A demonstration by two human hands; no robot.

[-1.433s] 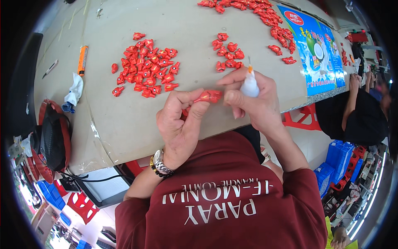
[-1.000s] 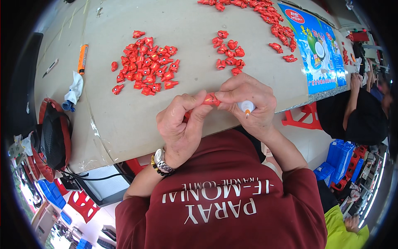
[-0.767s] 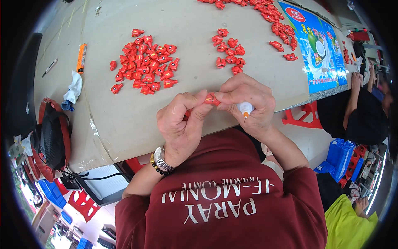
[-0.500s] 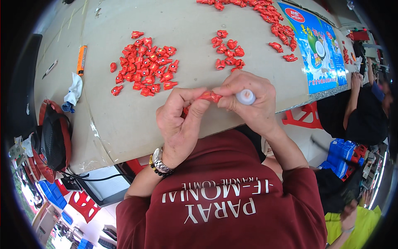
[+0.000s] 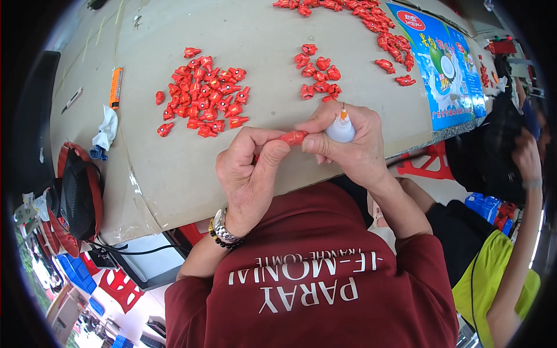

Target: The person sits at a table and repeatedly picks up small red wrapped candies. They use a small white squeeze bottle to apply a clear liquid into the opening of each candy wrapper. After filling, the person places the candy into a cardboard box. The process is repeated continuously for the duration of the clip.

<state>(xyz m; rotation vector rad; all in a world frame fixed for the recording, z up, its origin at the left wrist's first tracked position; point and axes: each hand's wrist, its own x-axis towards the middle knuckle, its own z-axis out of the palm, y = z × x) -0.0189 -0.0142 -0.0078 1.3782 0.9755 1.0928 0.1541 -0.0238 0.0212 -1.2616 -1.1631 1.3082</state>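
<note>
My left hand (image 5: 252, 171) and my right hand (image 5: 348, 142) meet over the near edge of the table (image 5: 174, 168). Between the fingertips of both hands sits a small red plastic piece (image 5: 293, 137). My right hand also grips a small white glue bottle (image 5: 340, 126) with an orange tip pointing up. A large pile of like red pieces (image 5: 202, 100) lies on the table left of my hands, and a smaller cluster of red pieces (image 5: 316, 72) lies just beyond my right hand.
More red pieces (image 5: 360, 14) stretch along the far right by a blue printed sheet (image 5: 444, 64). An orange marker (image 5: 116, 87) and a crumpled cloth (image 5: 104, 130) lie at left. A black-and-red bag (image 5: 78, 194) hangs off the table's left edge. Another person sits at right.
My right hand turned the glue bottle from tip-down toward me back to tip-up. Both hands stayed together on the red piece, shifting slightly.
</note>
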